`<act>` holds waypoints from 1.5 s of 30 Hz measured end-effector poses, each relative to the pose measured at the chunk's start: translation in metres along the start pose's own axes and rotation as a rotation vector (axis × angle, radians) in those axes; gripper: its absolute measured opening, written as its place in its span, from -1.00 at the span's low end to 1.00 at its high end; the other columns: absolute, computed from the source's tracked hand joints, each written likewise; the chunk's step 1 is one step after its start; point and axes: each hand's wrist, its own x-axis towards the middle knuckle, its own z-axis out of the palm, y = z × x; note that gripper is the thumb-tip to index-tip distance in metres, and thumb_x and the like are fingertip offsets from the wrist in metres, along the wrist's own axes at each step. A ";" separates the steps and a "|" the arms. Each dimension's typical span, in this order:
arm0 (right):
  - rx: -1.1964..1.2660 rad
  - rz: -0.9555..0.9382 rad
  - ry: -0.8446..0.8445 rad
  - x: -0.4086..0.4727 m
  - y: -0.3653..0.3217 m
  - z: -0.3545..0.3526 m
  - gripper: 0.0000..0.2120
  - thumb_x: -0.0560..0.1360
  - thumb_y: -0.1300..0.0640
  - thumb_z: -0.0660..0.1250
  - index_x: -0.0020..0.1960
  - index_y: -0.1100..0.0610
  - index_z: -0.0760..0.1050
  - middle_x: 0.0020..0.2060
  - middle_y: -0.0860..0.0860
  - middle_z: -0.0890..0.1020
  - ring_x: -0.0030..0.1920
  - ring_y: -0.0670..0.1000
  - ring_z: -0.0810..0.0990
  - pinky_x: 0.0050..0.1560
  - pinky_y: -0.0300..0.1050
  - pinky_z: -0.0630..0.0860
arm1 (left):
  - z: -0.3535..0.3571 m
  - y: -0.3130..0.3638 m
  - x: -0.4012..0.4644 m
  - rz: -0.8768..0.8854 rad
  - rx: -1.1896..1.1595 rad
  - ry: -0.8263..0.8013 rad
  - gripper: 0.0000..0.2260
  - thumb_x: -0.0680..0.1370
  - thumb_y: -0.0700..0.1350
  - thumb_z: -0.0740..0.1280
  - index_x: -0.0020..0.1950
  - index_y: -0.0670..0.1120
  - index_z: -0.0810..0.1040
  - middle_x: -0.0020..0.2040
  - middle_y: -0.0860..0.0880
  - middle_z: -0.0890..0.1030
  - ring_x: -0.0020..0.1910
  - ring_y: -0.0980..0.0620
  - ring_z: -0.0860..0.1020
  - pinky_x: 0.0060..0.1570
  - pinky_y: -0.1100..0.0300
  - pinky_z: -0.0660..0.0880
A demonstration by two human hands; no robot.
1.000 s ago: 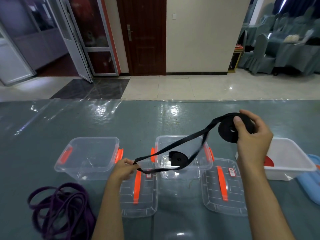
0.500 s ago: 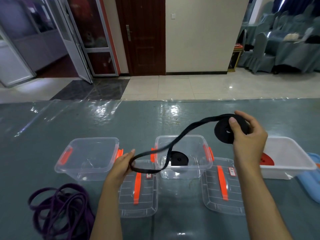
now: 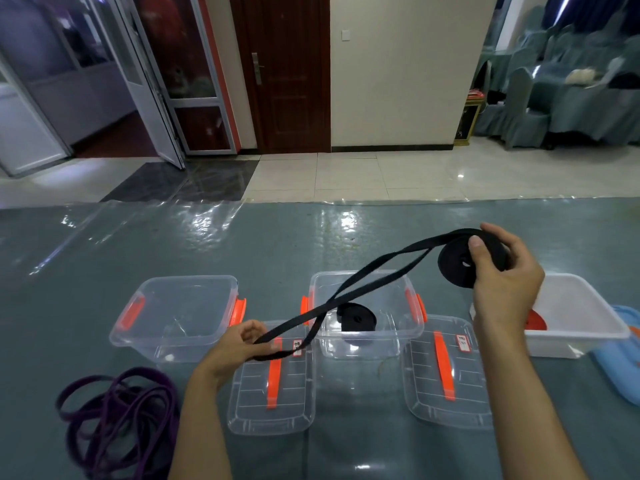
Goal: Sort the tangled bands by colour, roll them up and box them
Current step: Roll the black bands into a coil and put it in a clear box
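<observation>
My right hand grips a partly wound roll of black band above the table, thumb pressed on its face. Two loose strands of that black band run down and to the left, crossing over the middle clear box. My left hand pinches the looped far end of the strands above a lid. A finished black roll lies inside the middle box. A tangle of purple bands lies at the near left.
An empty clear box with orange latches stands at the left. Two clear lids with orange handles lie in front of the boxes. A white box holding a red roll stands right, a blue lid beside it.
My left hand closed on the band's loop end and drew it slightly toward me. The strands now run straighter between my hands. The roll stays in my right hand.
</observation>
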 end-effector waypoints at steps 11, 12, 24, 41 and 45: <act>-0.015 0.008 -0.011 -0.006 -0.001 0.004 -0.78 0.57 0.03 0.47 0.20 -0.13 0.67 0.01 -0.34 0.69 0.10 -0.21 0.66 0.12 -0.14 0.66 | -0.015 0.001 -0.004 -0.072 -0.243 0.668 -0.80 0.61 0.06 0.47 0.05 -0.07 0.63 -0.10 -0.09 0.69 -0.06 -0.18 0.68 -0.06 0.01 0.66; -0.015 0.010 -0.015 -0.006 -0.001 0.005 -0.78 0.57 0.03 0.47 0.20 -0.13 0.67 0.01 -0.31 0.70 0.10 -0.21 0.67 0.12 -0.15 0.66 | -0.015 0.003 -0.006 -0.121 -0.281 0.625 -0.71 0.61 0.17 0.42 0.08 -0.05 0.63 -0.15 -0.10 0.68 -0.18 -0.12 0.65 -0.16 0.07 0.63; -0.001 0.009 0.012 -0.002 -0.004 0.001 -0.77 0.57 0.04 0.47 0.18 -0.20 0.67 0.05 -0.23 0.71 0.13 -0.15 0.68 0.19 -0.05 0.67 | -0.018 0.009 -0.007 0.058 -0.895 0.177 -0.84 0.70 -0.31 0.23 0.25 -0.21 0.52 0.32 -0.24 0.66 0.29 -0.20 0.67 0.16 -0.08 0.68; 0.015 -0.062 -0.447 -0.025 -0.035 0.031 -0.77 0.58 0.22 0.48 0.16 -0.04 0.69 0.03 -0.16 0.74 0.10 -0.09 0.70 0.10 -0.14 0.68 | 0.087 0.139 -0.001 0.312 -0.184 -0.120 -0.73 0.64 -0.04 0.45 0.34 0.02 0.61 0.32 0.08 0.67 0.33 0.07 0.63 0.34 0.12 0.57; 0.009 -0.086 -0.576 -0.032 -0.047 0.034 -0.78 0.57 0.27 0.47 0.16 0.04 0.68 0.03 -0.18 0.74 0.11 -0.12 0.70 0.17 -0.13 0.65 | 0.107 0.175 -0.012 0.420 -0.089 -0.211 -0.57 0.59 0.06 0.49 0.45 0.15 0.54 0.43 0.21 0.58 0.46 0.23 0.49 0.41 0.20 0.47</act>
